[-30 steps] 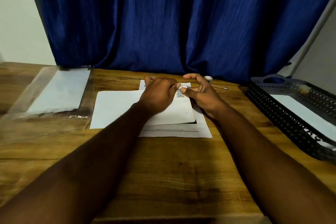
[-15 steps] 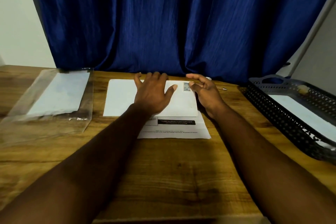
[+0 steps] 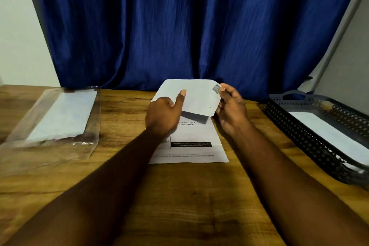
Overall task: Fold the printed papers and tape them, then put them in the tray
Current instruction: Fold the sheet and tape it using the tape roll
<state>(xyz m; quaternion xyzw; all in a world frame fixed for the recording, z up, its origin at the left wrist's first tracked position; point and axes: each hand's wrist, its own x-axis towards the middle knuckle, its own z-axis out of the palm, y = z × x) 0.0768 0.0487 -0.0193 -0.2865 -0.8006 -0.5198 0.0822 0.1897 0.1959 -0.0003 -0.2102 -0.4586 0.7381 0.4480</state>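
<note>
A folded white paper (image 3: 196, 97) with a small piece of tape at its top right corner is lifted off the table, tilted toward me. My left hand (image 3: 163, 115) grips its left edge, thumb on the front. My right hand (image 3: 229, 106) pinches its right edge at the taped corner. Under it a printed sheet (image 3: 191, 146) with a black bar lies flat on the wooden table (image 3: 179, 195). A dark perforated tray (image 3: 303, 134) stands at the right with a folded white paper (image 3: 327, 134) inside.
A clear plastic sleeve (image 3: 50, 124) holding white paper lies at the left of the table. A blue curtain (image 3: 179, 26) hangs right behind the table's far edge. A grey panel leans behind the tray.
The folded paper lay flat under my left palm half a second ago. Both hands have since gripped its edges and raised it off the printed sheet.
</note>
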